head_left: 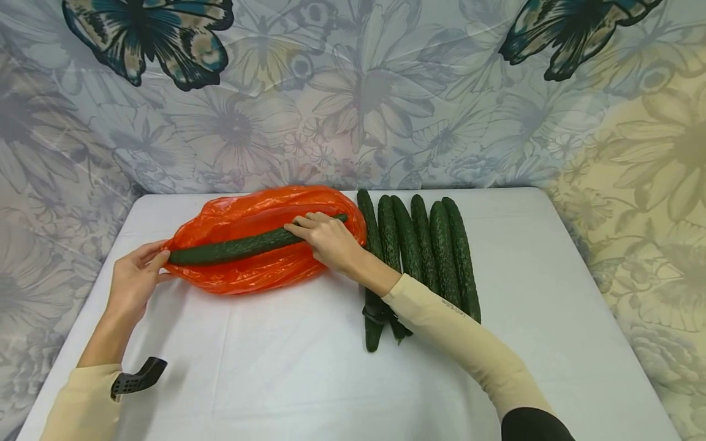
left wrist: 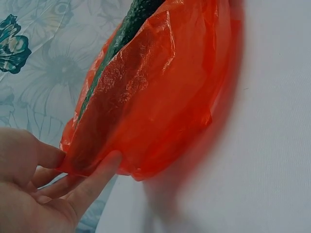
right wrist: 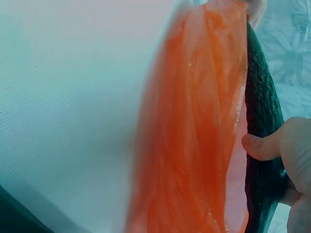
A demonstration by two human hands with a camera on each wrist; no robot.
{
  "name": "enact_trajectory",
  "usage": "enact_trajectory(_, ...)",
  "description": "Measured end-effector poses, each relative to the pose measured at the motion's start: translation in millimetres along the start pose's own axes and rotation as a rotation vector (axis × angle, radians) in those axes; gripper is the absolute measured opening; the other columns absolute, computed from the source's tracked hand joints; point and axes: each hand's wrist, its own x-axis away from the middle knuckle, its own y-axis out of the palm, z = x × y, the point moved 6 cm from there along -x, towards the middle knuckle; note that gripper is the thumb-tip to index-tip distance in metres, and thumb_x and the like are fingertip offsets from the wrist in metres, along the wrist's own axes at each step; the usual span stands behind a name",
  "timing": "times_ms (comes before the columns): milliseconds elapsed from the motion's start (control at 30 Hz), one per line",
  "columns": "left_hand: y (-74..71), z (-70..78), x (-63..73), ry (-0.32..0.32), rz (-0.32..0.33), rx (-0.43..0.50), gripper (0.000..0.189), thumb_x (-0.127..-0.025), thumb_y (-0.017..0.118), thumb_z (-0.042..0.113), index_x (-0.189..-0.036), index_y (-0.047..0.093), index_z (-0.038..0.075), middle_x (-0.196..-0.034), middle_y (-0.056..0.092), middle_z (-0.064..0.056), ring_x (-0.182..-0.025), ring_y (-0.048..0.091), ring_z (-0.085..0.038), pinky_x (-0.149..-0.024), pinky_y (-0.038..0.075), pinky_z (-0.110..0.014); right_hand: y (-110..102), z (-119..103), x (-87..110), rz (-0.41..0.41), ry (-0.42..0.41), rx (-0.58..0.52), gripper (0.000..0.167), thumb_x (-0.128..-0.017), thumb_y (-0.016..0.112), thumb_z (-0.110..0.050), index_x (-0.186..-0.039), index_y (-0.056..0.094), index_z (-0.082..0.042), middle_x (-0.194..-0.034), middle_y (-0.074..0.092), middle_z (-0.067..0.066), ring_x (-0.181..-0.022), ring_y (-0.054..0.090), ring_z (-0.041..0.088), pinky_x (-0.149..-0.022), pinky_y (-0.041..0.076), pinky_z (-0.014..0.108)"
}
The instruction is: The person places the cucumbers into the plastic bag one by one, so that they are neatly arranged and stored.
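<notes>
- Head view: I see an orange plastic bag (head_left: 248, 283) on the white table (head_left: 287, 367), with one long cucumber (head_left: 231, 250) lying along its opening.
- Left hand (head_left: 135, 278): thumb and fingers pinched together on the bag's left end, right at the cucumber's tip; I can't tell whether they press the tip too.
- Right hand (head_left: 328, 240): clamped on the cucumber near its other end, thumb on one side, as my right wrist view shows.
- Just right of the bag, a row of cucumbers (head_left: 410, 242) lies side by side, partly behind the right sleeve (head_left: 458, 331).
</notes>
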Motion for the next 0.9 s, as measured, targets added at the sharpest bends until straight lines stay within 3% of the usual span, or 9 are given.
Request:
enact_trajectory(100, -1.2, -0.7, 1.5, 0.002, -0.009, -0.043, 0.044, -0.100, 0.054, 0.014, -0.134, 0.047, -0.013, -0.100, 0.057, 0.017, -0.081, 0.062, 0.006, -0.064, 0.056, -0.017, 4.4, 2.6, -1.8, -0.006, 0.000, -0.020, 0.048, -0.089, 0.059, 0.008, -0.133, 0.062, -0.011, -0.131, 0.063, 0.012, -0.122, 0.058, 0.031, -0.104, 0.045, 0.040)
enact_trajectory(267, -5.5, -0.8, 2.3, 0.018, -0.005, 0.005, 0.033, -0.100, 0.052, 0.006, -0.126, 0.050, -0.015, -0.092, 0.062, 0.021, -0.079, 0.064, 0.004, -0.062, 0.057, -0.021, 7.6, 10.9, -2.9, -0.007, 0.019, -0.026, 0.048, -0.089, 0.057, 0.008, -0.134, 0.062, -0.011, -0.131, 0.062, 0.014, -0.123, 0.057, 0.031, -0.104, 0.045, 0.040)
enact_trajectory(333, -9.1, -0.1, 2.6, 0.029, 0.008, -0.022, 0.032, -0.100, 0.051, 0.003, -0.124, 0.049, -0.017, -0.087, 0.063, 0.021, -0.076, 0.064, 0.004, -0.061, 0.057, -0.021, 7.4, 14.4, -3.2, -0.010, 0.031, -0.018, 0.049, -0.089, 0.057, 0.008, -0.134, 0.062, -0.011, -0.132, 0.061, 0.013, -0.124, 0.056, 0.030, -0.106, 0.044, 0.040)
enact_trajectory(433, -14.3, 0.9, 3.8, 0.036, 0.022, -0.050, 0.024, -0.100, 0.050, 0.002, -0.120, 0.054, -0.011, -0.085, 0.064, 0.022, -0.073, 0.065, 0.004, -0.061, 0.057, -0.019, 6.6, 19.7, -4.2, -0.003, 0.046, -0.004, 0.049, -0.089, 0.056, 0.009, -0.133, 0.063, -0.012, -0.132, 0.062, 0.012, -0.124, 0.056, 0.029, -0.105, 0.045, 0.039)
enact_trajectory(600, -15.1, 1.4, 5.3, 0.055, 0.011, 0.013, 0.015, -0.099, 0.051, -0.001, -0.109, 0.061, 0.002, -0.084, 0.066, 0.019, -0.072, 0.066, 0.003, -0.059, 0.056, -0.018, 8.4, 27.3, -5.4, -0.012, 0.074, 0.007, 0.048, -0.090, 0.054, 0.009, -0.133, 0.063, -0.012, -0.133, 0.061, 0.011, -0.125, 0.056, 0.030, -0.101, 0.048, 0.040)
enact_trajectory(700, -12.5, 1.9, 5.6, 0.072, 0.005, -0.083, 0.017, -0.099, 0.053, 0.003, -0.113, 0.061, -0.003, -0.087, 0.064, 0.022, -0.072, 0.065, 0.004, -0.059, 0.056, -0.019, 11.0, 28.5, -7.0, -0.034, 0.087, -0.008, 0.049, -0.090, 0.054, 0.009, -0.134, 0.062, -0.012, -0.134, 0.060, 0.012, -0.126, 0.054, 0.030, -0.103, 0.046, 0.041)
enact_trajectory(833, -7.2, 3.2, 5.5, 0.090, -0.003, -0.268, 0.036, -0.100, 0.056, 0.011, -0.125, 0.053, -0.014, -0.092, 0.059, 0.026, -0.074, 0.063, 0.007, -0.061, 0.057, -0.020, 14.5, 26.2, -13.4, -0.061, 0.082, -0.029, 0.050, -0.089, 0.054, 0.009, -0.134, 0.062, -0.011, -0.135, 0.059, 0.012, -0.127, 0.054, 0.030, -0.098, 0.050, 0.040)
enact_trajectory(900, -4.4, 4.0, 5.7, 0.095, -0.011, -0.346, 0.039, -0.099, 0.057, 0.015, -0.126, 0.054, -0.013, -0.097, 0.063, 0.016, -0.074, 0.061, 0.008, -0.062, 0.057, -0.019, 17.0, 25.1, -18.0, -0.087, 0.081, -0.039, 0.050, -0.089, 0.054, 0.010, -0.133, 0.062, -0.011, -0.135, 0.060, 0.012, -0.126, 0.055, 0.029, -0.095, 0.052, 0.038)
